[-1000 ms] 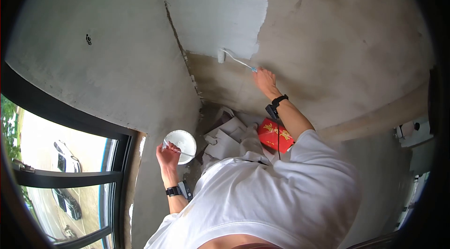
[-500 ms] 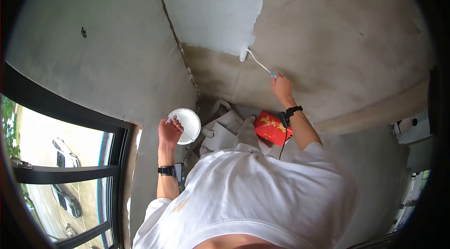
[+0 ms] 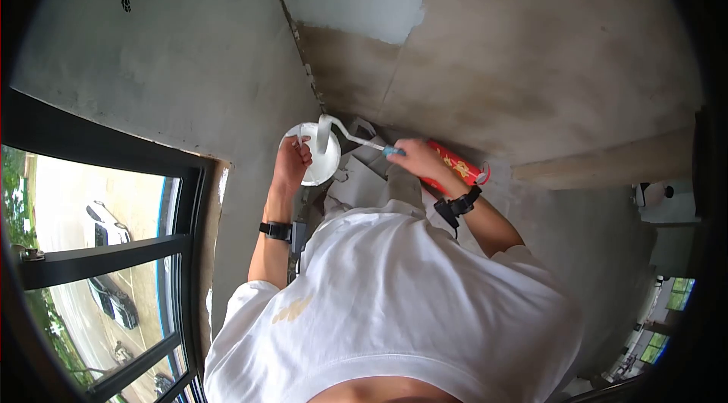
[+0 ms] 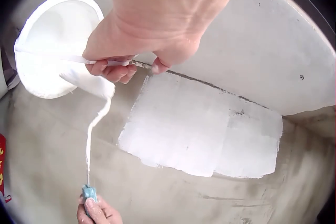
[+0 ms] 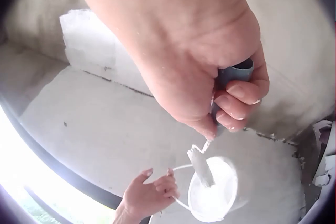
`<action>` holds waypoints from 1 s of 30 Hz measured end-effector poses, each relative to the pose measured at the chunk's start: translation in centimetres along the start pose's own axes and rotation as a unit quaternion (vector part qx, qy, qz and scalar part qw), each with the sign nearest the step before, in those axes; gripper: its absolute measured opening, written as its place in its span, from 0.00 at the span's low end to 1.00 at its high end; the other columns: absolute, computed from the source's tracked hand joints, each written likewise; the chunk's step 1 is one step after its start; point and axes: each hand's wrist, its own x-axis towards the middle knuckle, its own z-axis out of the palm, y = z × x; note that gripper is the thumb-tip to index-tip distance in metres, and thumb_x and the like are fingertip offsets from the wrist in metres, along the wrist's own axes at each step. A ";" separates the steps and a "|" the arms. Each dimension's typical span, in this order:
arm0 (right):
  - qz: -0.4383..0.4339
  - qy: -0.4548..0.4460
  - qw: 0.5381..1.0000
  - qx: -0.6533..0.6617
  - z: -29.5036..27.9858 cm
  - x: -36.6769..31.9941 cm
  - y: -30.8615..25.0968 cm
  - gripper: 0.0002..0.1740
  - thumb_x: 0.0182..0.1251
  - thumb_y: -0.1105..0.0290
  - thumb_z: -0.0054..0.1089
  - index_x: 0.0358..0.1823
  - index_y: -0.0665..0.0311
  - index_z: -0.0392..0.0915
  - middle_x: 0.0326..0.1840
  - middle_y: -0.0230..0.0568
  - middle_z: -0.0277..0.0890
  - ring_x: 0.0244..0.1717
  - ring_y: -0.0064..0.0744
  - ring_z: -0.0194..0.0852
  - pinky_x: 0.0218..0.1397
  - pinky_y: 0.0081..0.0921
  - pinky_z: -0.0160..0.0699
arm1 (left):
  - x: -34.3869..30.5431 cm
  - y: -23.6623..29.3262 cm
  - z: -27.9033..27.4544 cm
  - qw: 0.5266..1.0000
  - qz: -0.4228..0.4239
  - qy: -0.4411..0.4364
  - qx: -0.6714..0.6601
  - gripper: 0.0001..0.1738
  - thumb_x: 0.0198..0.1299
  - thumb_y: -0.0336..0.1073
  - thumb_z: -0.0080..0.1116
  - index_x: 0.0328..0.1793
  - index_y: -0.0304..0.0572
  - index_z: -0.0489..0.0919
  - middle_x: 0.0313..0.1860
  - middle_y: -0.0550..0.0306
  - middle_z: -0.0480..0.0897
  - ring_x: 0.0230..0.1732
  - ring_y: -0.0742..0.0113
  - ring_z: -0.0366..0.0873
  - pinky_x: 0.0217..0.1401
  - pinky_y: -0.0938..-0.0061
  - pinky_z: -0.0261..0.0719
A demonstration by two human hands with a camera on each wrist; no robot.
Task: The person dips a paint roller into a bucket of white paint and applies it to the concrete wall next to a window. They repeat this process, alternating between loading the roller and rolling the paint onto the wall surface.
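My left hand (image 3: 292, 163) grips the thin white handle (image 4: 51, 56) of a bucket (image 3: 327, 169) with white paint inside, its fingers curled round the handle. In my right hand (image 3: 415, 156) is a paint roller, held by its blue handle (image 4: 90, 192); the right wrist view shows the fingers wrapped round it. The white roller head (image 5: 200, 167) overlaps the bucket's mouth, and its bent frame (image 4: 90, 132) is coated white. Behind, a white painted patch (image 4: 176, 124) covers part of the bare wall (image 3: 523, 62).
A red box with gold marks (image 3: 455, 164) lies on the floor by the right forearm. Pale sheets (image 3: 360, 185) are spread below the bucket. A black-framed window (image 3: 106, 255) is on the left; a wall corner (image 3: 292, 24) runs above the bucket.
My right hand has brought the roller down and left, off the wall and over to the bucket. The left hand has raised the bucket somewhat in the head view, still gripping its handle.
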 end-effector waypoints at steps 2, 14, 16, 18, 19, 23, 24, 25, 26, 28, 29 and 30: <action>-0.046 -0.022 0.998 -0.035 2.7 0.6 0.3 0.20 0.66 0.54 0.64 0.36 0.69 0.82 0.32 0.56 0.81 0.37 0.53 0.81 0.41 0.43 0.77 | -0.4 -0.4 0.3 1.000 0.005 -0.010 0.018 0.16 0.68 0.45 0.45 0.46 0.40 0.75 0.23 0.68 0.60 0.25 0.75 0.57 0.30 0.77 0.58; 0.102 -0.180 0.974 -0.089 6.3 3.5 -6.1 0.16 0.61 0.69 0.52 0.25 0.74 0.83 0.27 0.57 0.84 0.28 0.50 0.86 0.36 0.44 0.83 | -4.6 -1.6 2.8 0.997 0.000 -0.047 0.065 0.14 0.74 0.43 0.41 0.45 0.41 0.75 0.23 0.70 0.60 0.26 0.75 0.56 0.34 0.75 0.57; 0.072 -0.117 0.984 -0.112 7.5 2.9 -5.8 0.13 0.60 0.71 0.52 0.28 0.74 0.83 0.31 0.59 0.84 0.34 0.53 0.86 0.41 0.46 0.83 | -4.7 -1.9 2.7 0.998 0.007 -0.039 0.049 0.14 0.72 0.43 0.43 0.44 0.41 0.74 0.23 0.68 0.61 0.27 0.73 0.58 0.34 0.75 0.58; 0.041 -0.058 0.989 -0.132 7.6 1.7 -6.5 0.12 0.58 0.73 0.53 0.31 0.74 0.84 0.35 0.62 0.84 0.40 0.56 0.86 0.46 0.48 0.82 | -4.4 -2.1 2.1 0.999 0.009 -0.032 -0.013 0.14 0.71 0.44 0.45 0.43 0.41 0.74 0.22 0.67 0.62 0.27 0.72 0.59 0.34 0.74 0.60; 0.008 -0.040 0.987 -0.154 7.4 0.8 -6.6 0.12 0.60 0.73 0.53 0.37 0.75 0.82 0.39 0.63 0.84 0.45 0.58 0.84 0.50 0.49 0.81 | -4.2 -2.1 1.6 0.997 0.010 -0.023 -0.073 0.14 0.69 0.44 0.47 0.42 0.41 0.74 0.22 0.65 0.63 0.27 0.70 0.60 0.35 0.73 0.61; -0.039 -0.007 0.986 -0.163 6.8 -2.2 -5.5 0.14 0.68 0.69 0.57 0.50 0.70 0.76 0.46 0.61 0.82 0.51 0.62 0.80 0.53 0.54 0.77 | -3.3 -1.8 -0.1 0.979 -0.004 -0.016 -0.204 0.14 0.67 0.46 0.49 0.37 0.43 0.73 0.24 0.63 0.66 0.28 0.68 0.63 0.37 0.71 0.64; -0.041 0.001 0.986 -0.164 6.4 -3.1 -5.5 0.14 0.68 0.68 0.57 0.51 0.68 0.75 0.47 0.59 0.82 0.50 0.62 0.80 0.52 0.54 0.77 | -3.3 -1.5 -0.1 0.974 -0.007 -0.019 -0.226 0.13 0.66 0.45 0.51 0.37 0.44 0.72 0.24 0.62 0.66 0.28 0.68 0.64 0.36 0.71 0.64; -0.040 -0.006 0.986 -0.161 6.1 -4.1 -5.5 0.14 0.68 0.68 0.57 0.51 0.68 0.75 0.47 0.59 0.82 0.50 0.62 0.80 0.52 0.54 0.77 | -3.5 -1.3 0.1 0.973 -0.001 -0.017 -0.229 0.14 0.66 0.46 0.50 0.36 0.44 0.71 0.24 0.63 0.65 0.28 0.68 0.63 0.36 0.71 0.63; -0.073 0.041 0.986 -0.147 5.6 -4.9 -5.5 0.14 0.68 0.70 0.57 0.52 0.67 0.74 0.42 0.58 0.82 0.46 0.61 0.80 0.48 0.54 0.77 | -3.4 -1.3 -0.1 0.973 -0.002 -0.014 -0.231 0.14 0.66 0.46 0.50 0.36 0.44 0.71 0.24 0.63 0.65 0.28 0.68 0.63 0.36 0.71 0.63; -0.103 0.090 0.982 -0.133 5.1 -5.9 -5.2 0.13 0.68 0.71 0.57 0.52 0.66 0.74 0.38 0.57 0.82 0.41 0.60 0.81 0.44 0.54 0.77 | -3.1 -1.3 -0.5 0.967 -0.013 -0.014 -0.256 0.15 0.66 0.47 0.50 0.36 0.44 0.70 0.24 0.64 0.63 0.28 0.68 0.61 0.37 0.71 0.63; -0.118 0.113 0.979 -0.119 5.0 -6.2 -5.1 0.13 0.68 0.71 0.57 0.52 0.65 0.73 0.37 0.56 0.82 0.40 0.61 0.80 0.43 0.55 0.76 | -3.1 -1.3 -0.5 0.967 -0.013 -0.009 -0.255 0.16 0.66 0.48 0.50 0.35 0.43 0.69 0.24 0.64 0.61 0.28 0.68 0.60 0.37 0.71 0.62; -0.133 0.135 0.976 -0.106 4.9 -6.5 -4.9 0.13 0.69 0.71 0.57 0.53 0.65 0.72 0.37 0.55 0.82 0.39 0.62 0.79 0.42 0.55 0.75 | -3.2 -1.2 -0.6 0.967 -0.015 -0.009 -0.255 0.16 0.66 0.48 0.50 0.35 0.43 0.69 0.24 0.64 0.61 0.28 0.68 0.60 0.37 0.71 0.62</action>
